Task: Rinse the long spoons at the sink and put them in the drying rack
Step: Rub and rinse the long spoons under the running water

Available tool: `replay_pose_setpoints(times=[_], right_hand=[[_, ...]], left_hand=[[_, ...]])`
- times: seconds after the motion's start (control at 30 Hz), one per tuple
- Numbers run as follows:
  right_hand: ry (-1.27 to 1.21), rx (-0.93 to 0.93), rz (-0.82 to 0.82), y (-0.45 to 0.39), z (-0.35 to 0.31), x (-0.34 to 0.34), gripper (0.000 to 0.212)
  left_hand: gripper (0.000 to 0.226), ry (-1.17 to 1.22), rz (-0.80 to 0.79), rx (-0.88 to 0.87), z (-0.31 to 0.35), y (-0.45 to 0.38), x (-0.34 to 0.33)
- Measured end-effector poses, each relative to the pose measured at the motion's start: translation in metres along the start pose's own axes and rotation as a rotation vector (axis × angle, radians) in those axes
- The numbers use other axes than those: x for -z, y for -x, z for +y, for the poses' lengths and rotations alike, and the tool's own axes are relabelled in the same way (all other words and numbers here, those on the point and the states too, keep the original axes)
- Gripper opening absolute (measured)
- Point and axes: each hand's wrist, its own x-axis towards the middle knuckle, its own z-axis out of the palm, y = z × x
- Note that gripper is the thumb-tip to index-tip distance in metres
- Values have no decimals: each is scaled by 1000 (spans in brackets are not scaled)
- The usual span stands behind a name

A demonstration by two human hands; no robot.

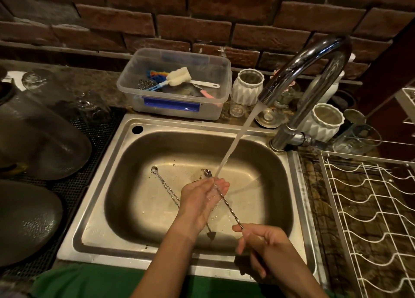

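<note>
Water streams from the chrome faucet (298, 77) into the steel sink (116, 169). My right hand (262, 246) pinches the end of a long twisted-handle spoon (231, 210), whose bowl lies near the stream. My left hand (202, 196) is wrapped around the upper part of that spoon, under the running water. Another long spoon (165, 186) lies on the sink floor to the left, partly hidden by my left hand. The white wire drying rack (368, 207) sits on the counter right of the sink.
A clear plastic tub (143, 88) with brushes and scourers stands behind the sink. White ribbed jars (247, 88) and small glasses are near the faucet. Upturned glassware and dark plates (27, 219) fill the mat on the left. A brick wall is behind.
</note>
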Motion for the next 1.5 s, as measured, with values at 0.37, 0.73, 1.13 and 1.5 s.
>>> replay_pose_setpoints(times=[0.37, 0.73, 1.13, 1.5], right_hand=[[84, 30, 11, 23, -6, -2, 27], [513, 169, 448, 37, 2, -13, 40], [945, 241, 540, 47, 26, 3, 62], [945, 264, 740, 6, 11, -25, 44]], left_hand=[[13, -111, 67, -40, -12, 7, -6], [36, 37, -45, 10, -3, 3, -5], [50, 120, -264, 154, 11, 4, -10], [36, 47, -270, -55, 21, 3, -21]])
